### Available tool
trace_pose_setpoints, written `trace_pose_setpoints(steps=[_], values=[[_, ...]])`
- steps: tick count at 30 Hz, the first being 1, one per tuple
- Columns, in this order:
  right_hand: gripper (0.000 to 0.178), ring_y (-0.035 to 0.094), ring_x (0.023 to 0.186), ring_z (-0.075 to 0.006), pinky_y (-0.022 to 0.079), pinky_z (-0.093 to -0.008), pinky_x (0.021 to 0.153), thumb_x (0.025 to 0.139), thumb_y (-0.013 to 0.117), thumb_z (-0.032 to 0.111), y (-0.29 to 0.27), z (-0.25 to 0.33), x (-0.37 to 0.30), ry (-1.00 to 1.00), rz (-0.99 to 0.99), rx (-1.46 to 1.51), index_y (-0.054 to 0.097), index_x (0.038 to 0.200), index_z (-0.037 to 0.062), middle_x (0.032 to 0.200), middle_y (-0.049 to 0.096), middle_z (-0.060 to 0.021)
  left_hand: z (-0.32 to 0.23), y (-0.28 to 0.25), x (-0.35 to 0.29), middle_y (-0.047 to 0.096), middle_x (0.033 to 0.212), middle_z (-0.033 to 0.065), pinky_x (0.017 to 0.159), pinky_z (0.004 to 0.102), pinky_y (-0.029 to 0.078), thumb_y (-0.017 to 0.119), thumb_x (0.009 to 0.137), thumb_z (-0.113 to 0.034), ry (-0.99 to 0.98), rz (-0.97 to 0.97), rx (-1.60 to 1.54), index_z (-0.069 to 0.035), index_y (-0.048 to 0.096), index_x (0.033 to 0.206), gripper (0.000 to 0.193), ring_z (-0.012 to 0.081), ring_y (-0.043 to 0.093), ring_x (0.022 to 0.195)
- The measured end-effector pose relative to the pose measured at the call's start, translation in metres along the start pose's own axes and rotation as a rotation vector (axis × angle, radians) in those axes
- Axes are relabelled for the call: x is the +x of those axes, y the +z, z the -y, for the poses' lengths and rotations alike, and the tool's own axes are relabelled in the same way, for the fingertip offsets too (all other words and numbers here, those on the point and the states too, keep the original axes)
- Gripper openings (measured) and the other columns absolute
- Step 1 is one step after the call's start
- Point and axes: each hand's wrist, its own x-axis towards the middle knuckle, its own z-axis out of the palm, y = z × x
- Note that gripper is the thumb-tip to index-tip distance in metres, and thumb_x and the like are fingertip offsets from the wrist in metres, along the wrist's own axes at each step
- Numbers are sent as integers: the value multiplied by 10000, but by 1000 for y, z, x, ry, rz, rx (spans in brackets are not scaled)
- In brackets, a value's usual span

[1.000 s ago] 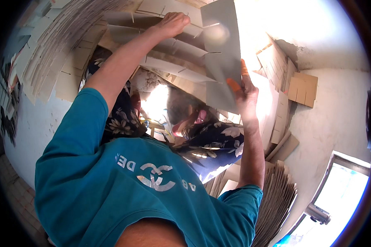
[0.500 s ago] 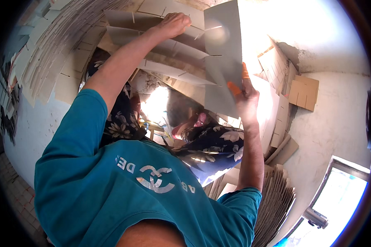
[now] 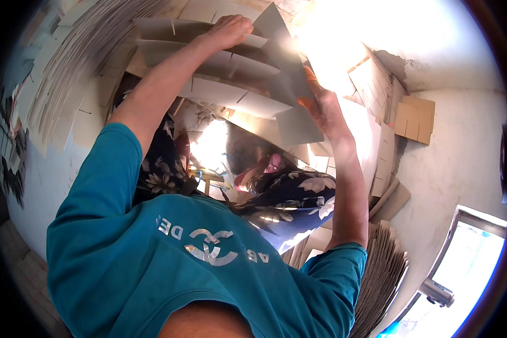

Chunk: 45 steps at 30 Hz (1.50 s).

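Three long cardboard strips (image 3: 239, 94) with narrow slots stand on edge, roughly parallel, before me. My left hand (image 3: 231, 31) is closed over the farthest strips, its fingertips partly hidden. A wider grey cardboard sheet (image 3: 292, 90) stands across the strips' right ends, tilted, its inner edge against them. With orange coverings on thumb and finger, my right hand (image 3: 327, 112) grips this sheet by its right edge. How far the slots are engaged I cannot tell.
A large stack of slotted cardboard (image 3: 67, 84) rises at the left. More cardboard sheets (image 3: 377, 84) lean at the right, near a brown cardboard piece (image 3: 414, 119) by the wall. Another dense stack (image 3: 382, 281) stands beside my right elbow. Strong light washes out the upper right.
The crosswise sheet has tipped to the left and moved closer against the strips' ends. My right hand has shifted up and left with it; my left hand moved slightly left.
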Motion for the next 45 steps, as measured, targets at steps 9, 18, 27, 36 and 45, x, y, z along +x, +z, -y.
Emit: trace_pose_setpoints(steps=[9,18,27,36,45], values=[[611,579,1067,-340,497,-354,817,733,505,-192,2,11,-6,-76,-29,-32,415,1314,-22,1320,455,-221,5,2,2,619,880,219,769,433,470,605,711,-9,-11,-41,72,16,623,905,197,384,595,872],[414,612,768,-353,482,-381,687,746,569,-23,6,-14,31,-53,92,-17,535,1158,-19,800,625,-205,-3,0,14,589,1030,193,825,407,451,583,713,-63,-99,240,108,-15,611,998,290,358,556,969],[607,628,736,-351,496,-413,681,753,657,99,6,32,-35,36,-95,-475,412,1297,-12,748,618,-199,-109,-38,-54,609,927,197,794,444,466,679,780,-243,98,65,-21,-14,604,962,302,350,582,931],[699,628,663,-334,510,-409,593,665,550,-93,32,26,-54,-4,-156,-479,328,1328,-106,683,602,-192,-121,2,-89,605,728,182,682,430,468,636,742,-54,181,202,-122,10,612,792,84,353,598,768],[668,629,678,-324,503,-417,620,703,533,-89,17,25,-53,84,-191,-400,364,1347,-31,711,612,-184,-118,4,-94,613,746,159,670,418,474,658,719,-35,193,135,-144,11,592,793,109,324,603,752]])
